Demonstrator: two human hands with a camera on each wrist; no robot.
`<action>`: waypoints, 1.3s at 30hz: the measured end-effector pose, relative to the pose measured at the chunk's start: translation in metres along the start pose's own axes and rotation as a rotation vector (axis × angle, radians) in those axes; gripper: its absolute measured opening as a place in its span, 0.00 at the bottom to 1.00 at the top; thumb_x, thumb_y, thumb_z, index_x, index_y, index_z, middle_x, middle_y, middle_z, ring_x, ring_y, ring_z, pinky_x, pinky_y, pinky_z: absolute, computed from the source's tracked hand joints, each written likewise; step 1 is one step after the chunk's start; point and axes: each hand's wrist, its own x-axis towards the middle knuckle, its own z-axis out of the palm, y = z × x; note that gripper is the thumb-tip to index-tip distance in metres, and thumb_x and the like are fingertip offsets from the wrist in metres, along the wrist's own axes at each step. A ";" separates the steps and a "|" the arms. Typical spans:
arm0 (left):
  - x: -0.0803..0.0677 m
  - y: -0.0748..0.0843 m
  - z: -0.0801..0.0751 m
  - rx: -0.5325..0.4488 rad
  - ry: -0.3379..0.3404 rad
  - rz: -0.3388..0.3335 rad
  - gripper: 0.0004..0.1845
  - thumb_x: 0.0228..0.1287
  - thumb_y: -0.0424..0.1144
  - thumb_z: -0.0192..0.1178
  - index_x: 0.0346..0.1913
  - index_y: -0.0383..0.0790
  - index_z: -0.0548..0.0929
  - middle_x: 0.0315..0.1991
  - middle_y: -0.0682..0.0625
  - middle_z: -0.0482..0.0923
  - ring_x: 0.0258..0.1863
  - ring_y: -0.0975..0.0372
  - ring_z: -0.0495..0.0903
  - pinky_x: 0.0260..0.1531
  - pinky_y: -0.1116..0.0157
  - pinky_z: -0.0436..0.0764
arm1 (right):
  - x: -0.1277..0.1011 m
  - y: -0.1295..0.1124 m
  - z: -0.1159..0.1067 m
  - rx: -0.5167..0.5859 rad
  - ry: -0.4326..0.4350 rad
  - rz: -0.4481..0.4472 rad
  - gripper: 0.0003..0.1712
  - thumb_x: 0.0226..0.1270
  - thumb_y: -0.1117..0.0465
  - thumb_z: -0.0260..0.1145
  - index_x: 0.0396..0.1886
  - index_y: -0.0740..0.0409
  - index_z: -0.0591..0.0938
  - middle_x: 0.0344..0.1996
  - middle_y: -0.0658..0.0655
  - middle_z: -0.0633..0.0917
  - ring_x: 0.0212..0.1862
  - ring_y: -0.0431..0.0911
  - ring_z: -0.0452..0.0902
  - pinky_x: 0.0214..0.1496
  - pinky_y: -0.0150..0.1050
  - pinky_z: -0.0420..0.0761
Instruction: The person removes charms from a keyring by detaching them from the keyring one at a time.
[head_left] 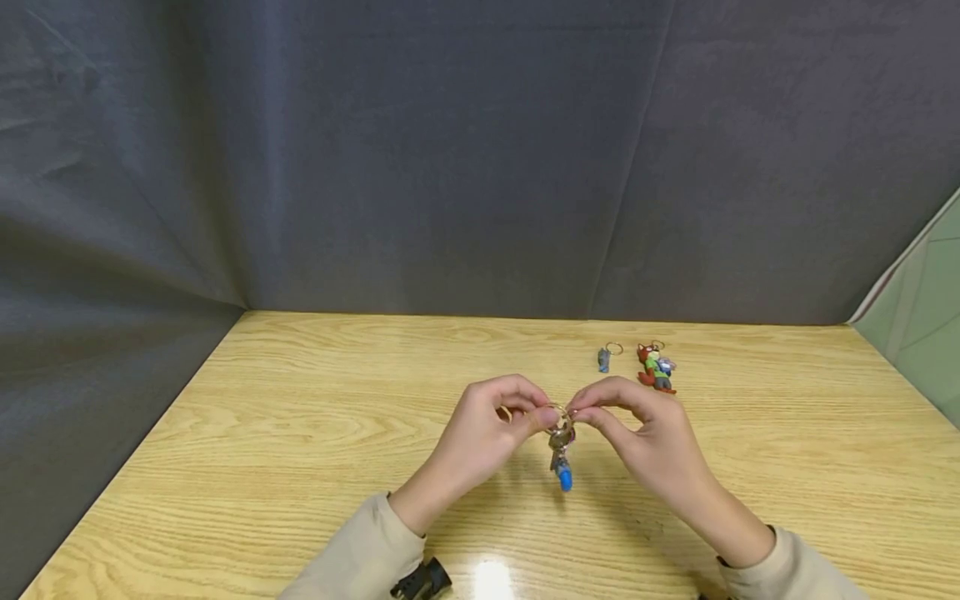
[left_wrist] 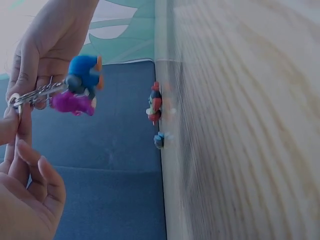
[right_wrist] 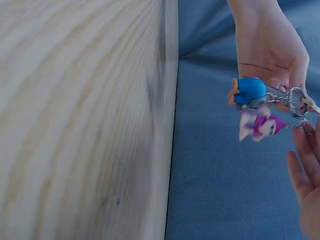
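Note:
Both hands meet above the table at a metal key ring (head_left: 558, 414). My left hand (head_left: 491, 423) pinches the ring's left side between thumb and fingers. At its right side, my right hand (head_left: 647, 432) pinches thumb and forefinger together. From the ring a figurine with a blue body (left_wrist: 82, 74) and orange feet dangles on a short chain. Beside it hangs a small purple-and-pink figurine (right_wrist: 265, 125), whose chain runs up to the right hand's fingertips in the right wrist view. The fingertips partly hide the ring.
Farther back on the wood-grain table (head_left: 337, 392) lie a small grey-blue figurine keychain (head_left: 604, 360) and a red fox figurine keychain (head_left: 656, 369) in a green top. A dark cloth (head_left: 450, 167) rises behind the table's far edge and along its left side.

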 end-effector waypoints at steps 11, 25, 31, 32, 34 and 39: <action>-0.003 0.003 0.005 -0.290 -0.002 -0.042 0.06 0.65 0.32 0.65 0.35 0.30 0.82 0.30 0.43 0.85 0.28 0.63 0.80 0.37 0.67 0.77 | 0.003 0.009 0.002 0.023 0.071 -0.310 0.13 0.70 0.59 0.65 0.31 0.65 0.85 0.29 0.56 0.88 0.38 0.38 0.85 0.44 0.27 0.80; -0.006 -0.001 0.011 -0.420 0.010 -0.145 0.08 0.65 0.30 0.63 0.36 0.24 0.81 0.28 0.46 0.85 0.30 0.65 0.83 0.46 0.63 0.81 | 0.003 0.010 0.003 0.035 0.074 -0.394 0.12 0.70 0.62 0.66 0.28 0.65 0.85 0.29 0.58 0.88 0.35 0.44 0.86 0.44 0.28 0.81; -0.007 -0.002 0.013 -0.398 0.041 -0.124 0.08 0.64 0.29 0.64 0.34 0.23 0.81 0.28 0.40 0.86 0.30 0.65 0.84 0.46 0.64 0.81 | 0.003 0.009 0.003 -0.043 0.079 -0.453 0.14 0.73 0.63 0.63 0.26 0.64 0.85 0.26 0.58 0.87 0.31 0.44 0.86 0.42 0.28 0.81; -0.007 -0.002 0.014 -0.392 0.043 -0.120 0.07 0.64 0.29 0.64 0.34 0.23 0.82 0.28 0.40 0.86 0.30 0.64 0.84 0.46 0.64 0.81 | 0.003 0.009 0.003 -0.052 0.081 -0.463 0.15 0.73 0.63 0.62 0.26 0.64 0.85 0.26 0.58 0.87 0.31 0.45 0.86 0.42 0.28 0.81; -0.007 -0.002 0.014 -0.384 0.049 -0.107 0.08 0.64 0.29 0.64 0.34 0.23 0.82 0.28 0.39 0.86 0.30 0.64 0.84 0.46 0.64 0.81 | 0.003 0.009 0.003 -0.063 0.080 -0.473 0.15 0.74 0.64 0.62 0.26 0.64 0.85 0.26 0.58 0.87 0.30 0.45 0.86 0.42 0.28 0.81; -0.007 -0.003 0.015 -0.355 0.068 -0.098 0.07 0.63 0.29 0.65 0.33 0.24 0.82 0.27 0.39 0.85 0.29 0.64 0.83 0.45 0.64 0.80 | 0.002 0.009 0.004 -0.072 0.080 -0.487 0.15 0.74 0.64 0.61 0.26 0.64 0.85 0.26 0.58 0.87 0.30 0.46 0.86 0.43 0.28 0.81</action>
